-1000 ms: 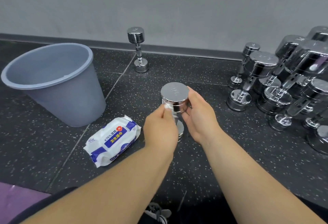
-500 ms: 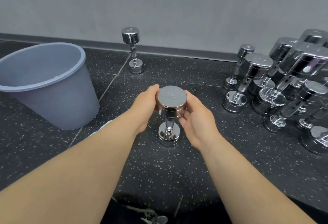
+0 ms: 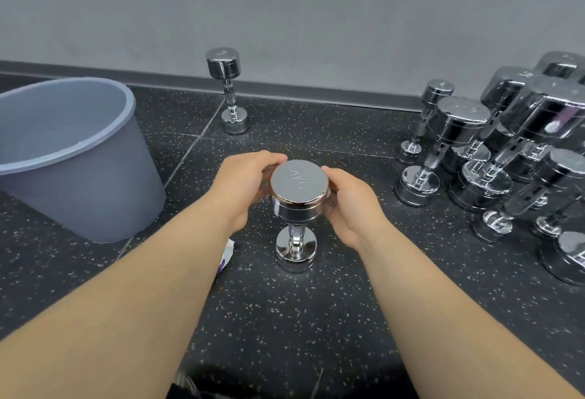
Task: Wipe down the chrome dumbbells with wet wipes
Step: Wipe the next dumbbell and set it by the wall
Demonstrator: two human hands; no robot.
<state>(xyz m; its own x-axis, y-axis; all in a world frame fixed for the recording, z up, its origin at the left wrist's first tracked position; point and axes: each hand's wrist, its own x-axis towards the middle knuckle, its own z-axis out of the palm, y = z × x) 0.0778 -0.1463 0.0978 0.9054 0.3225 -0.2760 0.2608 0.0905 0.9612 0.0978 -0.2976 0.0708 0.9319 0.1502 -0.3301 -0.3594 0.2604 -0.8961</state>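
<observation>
Upright dumbbell (image 3: 299,182), left hand (image 3: 242,186) and right hand (image 3: 352,206) gripping top

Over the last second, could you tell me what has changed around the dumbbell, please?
The left hand slid from the near side round to the far left side of the dumbbell top; the wipe it pinched is now hidden. The right hand kept holding the right side; dumbbell upright, bin unmoved.
</observation>
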